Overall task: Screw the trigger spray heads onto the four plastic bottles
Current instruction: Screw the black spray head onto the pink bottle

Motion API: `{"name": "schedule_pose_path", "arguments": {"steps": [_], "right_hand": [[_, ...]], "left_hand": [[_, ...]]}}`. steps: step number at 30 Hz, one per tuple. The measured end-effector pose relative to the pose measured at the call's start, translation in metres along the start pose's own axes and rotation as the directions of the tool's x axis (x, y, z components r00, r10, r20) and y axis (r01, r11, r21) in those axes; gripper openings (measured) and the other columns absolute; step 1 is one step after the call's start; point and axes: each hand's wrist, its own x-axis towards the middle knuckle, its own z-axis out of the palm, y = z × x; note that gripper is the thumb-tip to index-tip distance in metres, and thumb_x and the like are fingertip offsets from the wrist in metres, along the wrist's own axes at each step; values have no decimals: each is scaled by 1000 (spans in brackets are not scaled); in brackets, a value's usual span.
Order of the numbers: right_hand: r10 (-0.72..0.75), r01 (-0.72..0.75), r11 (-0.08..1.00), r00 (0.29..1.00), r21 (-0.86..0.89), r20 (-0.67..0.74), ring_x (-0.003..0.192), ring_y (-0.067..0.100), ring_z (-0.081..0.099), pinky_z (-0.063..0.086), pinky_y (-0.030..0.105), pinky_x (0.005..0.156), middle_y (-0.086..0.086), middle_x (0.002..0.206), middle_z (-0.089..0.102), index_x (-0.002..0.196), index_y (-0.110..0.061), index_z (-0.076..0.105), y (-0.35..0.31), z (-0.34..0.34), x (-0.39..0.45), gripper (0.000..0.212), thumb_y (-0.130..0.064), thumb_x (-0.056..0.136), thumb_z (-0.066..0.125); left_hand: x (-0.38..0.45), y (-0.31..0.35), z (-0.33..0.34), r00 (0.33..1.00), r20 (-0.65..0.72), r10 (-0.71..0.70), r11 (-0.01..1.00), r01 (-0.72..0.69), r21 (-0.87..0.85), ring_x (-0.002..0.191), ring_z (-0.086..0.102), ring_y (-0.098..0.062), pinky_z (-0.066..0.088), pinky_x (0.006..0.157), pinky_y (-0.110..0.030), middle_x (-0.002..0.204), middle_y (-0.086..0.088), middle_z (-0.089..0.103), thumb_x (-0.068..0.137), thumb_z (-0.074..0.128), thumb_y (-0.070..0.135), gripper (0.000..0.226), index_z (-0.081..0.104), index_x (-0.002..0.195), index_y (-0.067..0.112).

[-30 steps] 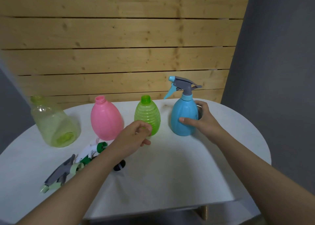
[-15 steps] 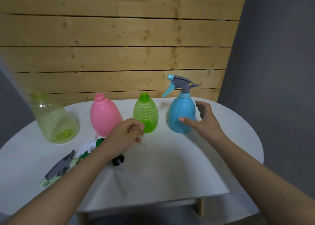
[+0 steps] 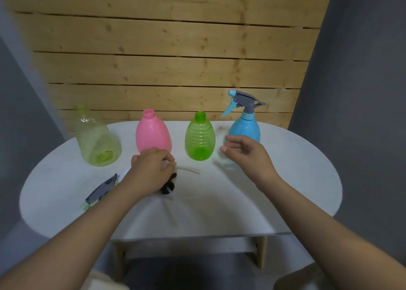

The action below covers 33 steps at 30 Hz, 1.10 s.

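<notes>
Four bottles stand in a row at the back of the white table (image 3: pixel 285 180): a clear yellowish bottle (image 3: pixel 96 142), a pink bottle (image 3: pixel 152 134), a ribbed green bottle (image 3: pixel 200 138), all with bare necks, and a blue bottle (image 3: pixel 245 128) carrying a grey and blue trigger head (image 3: pixel 243 102). My left hand (image 3: pixel 151 169) is curled over a black spray head (image 3: pixel 167 188) in front of the pink bottle; its white dip tube (image 3: pixel 190 170) sticks out to the right. My right hand (image 3: pixel 248 155) hovers with its fingers apart just in front of the blue bottle, not touching it.
A grey trigger head with pale green parts (image 3: pixel 102 188) lies at the left, partly hidden by my left forearm. A wooden slat wall stands close behind the bottles. The table's front edge runs below my forearms.
My right hand let go of the blue bottle and drew back towards me. My left hand dropped from in front of the green bottle onto the black spray head; its dip tube now shows.
</notes>
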Motion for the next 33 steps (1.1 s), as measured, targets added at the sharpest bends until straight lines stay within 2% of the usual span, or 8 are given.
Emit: {"name": "schedule_pose_path", "arguments": {"steps": [3, 6, 11, 15, 19, 25, 29, 33], "right_hand": [[18, -19, 1000, 998, 13, 63, 84, 9, 62, 50, 18, 79, 5, 97, 66, 106, -16, 64, 1, 13, 3, 30, -17, 78, 73], [28, -29, 1000, 995, 5, 93, 79, 9, 61, 50, 25, 80, 9, 99, 65, 109, -14, 63, 1, 24, 8, 32, -17, 78, 73], [33, -29, 998, 996, -60, 81, 78, 7, 59, 49, 30, 86, 6, 102, 62, 111, -15, 61, 2, 40, 18, 36, -21, 78, 73], [4, 3, 989, 999, -150, 43, 73, -1, 56, 45, 18, 74, 3, 105, 60, 115, -14, 58, 6, 49, 24, 42, -25, 77, 74], [-65, 55, 965, 997, -257, -30, 69, 1, 53, 39, 7, 58, 1, 101, 57, 116, -14, 56, 8, 54, 30, 46, -30, 77, 73], [-158, 114, 940, 981, -322, -112, 101, 19, 52, 45, 31, 85, 6, 111, 51, 119, -9, 51, 9, 60, 37, 56, -28, 73, 77], [-136, 95, 927, 987, -362, -90, 121, 24, 43, 39, 39, 102, 10, 130, 45, 132, -9, 42, 11, 63, 47, 73, -34, 72, 77], [-77, 64, 943, 997, -326, -27, 125, 23, 42, 36, 33, 96, 9, 140, 42, 139, -11, 34, 14, 68, 57, 85, -35, 71, 78]], "left_hand": [[-2, -11, -6, 999, -10, -53, 999, 53, 3, 114, 48, -26, 26, 92, -35, 118, -4, 60, 89, 52, 23, 19, 65, 102, 19], [-2, -24, -9, 997, 5, -83, 997, 83, 9, 115, 48, -26, 34, 97, -37, 120, -4, 60, 89, 54, 28, 22, 65, 107, 20], [-1, -41, -6, 987, 119, -108, 994, 108, 6, 119, 43, -28, 36, 102, -41, 123, -9, 50, 85, 60, 40, 44, 56, 124, 21], [1, -51, -5, 984, 161, -71, 996, 79, -45, 124, 34, -25, 32, 104, -34, 125, -4, 44, 78, 64, 51, 55, 53, 127, 27], [2, -55, -4, 991, 136, -19, 999, 15, 30, 116, 28, -17, 21, 90, -26, 112, 6, 35, 68, 67, 62, 59, 60, 119, 33], [6, -55, -2, 990, 141, 20, 998, -27, 50, 99, 26, -8, 14, 72, -25, 97, 12, 35, 60, 68, 66, 49, 67, 97, 35], [6, -57, 0, 983, 181, 18, 999, -27, 45, 97, 28, -9, 17, 75, -26, 98, 11, 36, 61, 69, 65, 49, 67, 99, 34], [8, -55, -1, 975, 222, 16, 998, -30, 60, 95, 26, -10, 19, 75, -27, 99, 7, 36, 63, 68, 65, 45, 67, 95, 33]]}}
